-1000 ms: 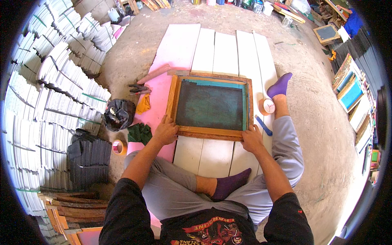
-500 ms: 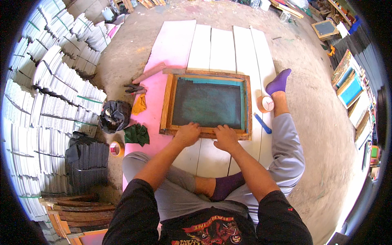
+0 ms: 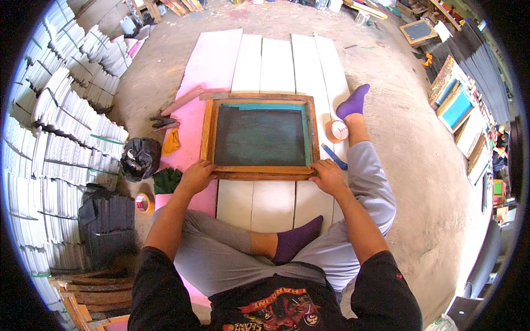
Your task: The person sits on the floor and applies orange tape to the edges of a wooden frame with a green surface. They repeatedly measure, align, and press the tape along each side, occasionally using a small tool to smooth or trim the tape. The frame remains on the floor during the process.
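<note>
A wooden screen-printing frame (image 3: 265, 172) lies on the pale boards (image 3: 274, 207) before my crossed legs. Its mesh is dark grey-green with a teal border. My left hand (image 3: 197, 175) is closed on its near left corner, and my right hand (image 3: 329, 177) grips the near right corner. Just beyond the right hand lies a slim blue tool (image 3: 334, 156), with a tape roll (image 3: 337, 131) by my outstretched foot. On the pink board left of the frame are a dark green cloth (image 3: 167, 181), a yellow-orange cloth (image 3: 171, 142) and a long reddish strip (image 3: 187, 102).
Tall bundled white stacks (image 3: 72, 160) line the left side, with a dark stack (image 3: 107, 226) nearer me. A black plastic bag (image 3: 141, 159) and another tape roll (image 3: 144, 203) sit on the floor. More framed screens (image 3: 456, 107) lean at the right.
Both hands have moved apart along the frame's near edge, from near its middle out to the two corners. The whole view has shifted somewhat.
</note>
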A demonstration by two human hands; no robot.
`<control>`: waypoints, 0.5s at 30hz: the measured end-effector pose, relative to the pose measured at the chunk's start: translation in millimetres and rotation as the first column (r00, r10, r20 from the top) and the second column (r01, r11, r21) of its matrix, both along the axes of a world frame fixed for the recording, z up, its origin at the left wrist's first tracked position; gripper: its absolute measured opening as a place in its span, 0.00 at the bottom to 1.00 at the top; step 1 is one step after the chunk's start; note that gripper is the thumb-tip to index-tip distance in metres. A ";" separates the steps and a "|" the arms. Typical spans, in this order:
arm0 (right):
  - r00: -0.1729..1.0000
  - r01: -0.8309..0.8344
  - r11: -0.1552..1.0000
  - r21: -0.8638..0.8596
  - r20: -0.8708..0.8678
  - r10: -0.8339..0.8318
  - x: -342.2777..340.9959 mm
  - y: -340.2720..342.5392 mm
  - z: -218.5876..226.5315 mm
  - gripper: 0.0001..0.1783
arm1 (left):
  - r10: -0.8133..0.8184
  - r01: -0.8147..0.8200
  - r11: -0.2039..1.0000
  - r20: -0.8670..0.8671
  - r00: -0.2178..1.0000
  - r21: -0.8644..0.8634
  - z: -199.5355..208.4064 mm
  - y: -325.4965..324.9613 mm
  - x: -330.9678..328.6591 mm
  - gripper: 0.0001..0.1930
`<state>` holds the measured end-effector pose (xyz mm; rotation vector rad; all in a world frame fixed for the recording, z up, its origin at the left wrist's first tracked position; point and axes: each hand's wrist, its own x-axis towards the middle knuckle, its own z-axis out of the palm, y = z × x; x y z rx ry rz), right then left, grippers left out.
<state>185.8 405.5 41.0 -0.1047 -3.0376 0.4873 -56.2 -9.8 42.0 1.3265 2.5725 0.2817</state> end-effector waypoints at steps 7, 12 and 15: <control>0.999 -0.023 0.993 0.115 -0.033 0.027 0.4 -0.5 -25.9 0.17 | -0.048 0.055 0.996 -0.105 0.993 0.065 -11.8 -16.6 -3.7 0.12; 0.990 -0.050 0.983 0.174 -0.119 0.072 1.9 -3.2 -31.5 0.12 | -0.029 0.041 0.996 -0.151 0.988 0.079 -13.9 -18.8 -2.4 0.11; 0.982 -0.075 0.980 0.183 -0.159 0.105 1.8 -4.4 -34.2 0.08 | -0.036 0.057 0.994 -0.214 0.976 0.096 -16.6 -23.5 -0.3 0.10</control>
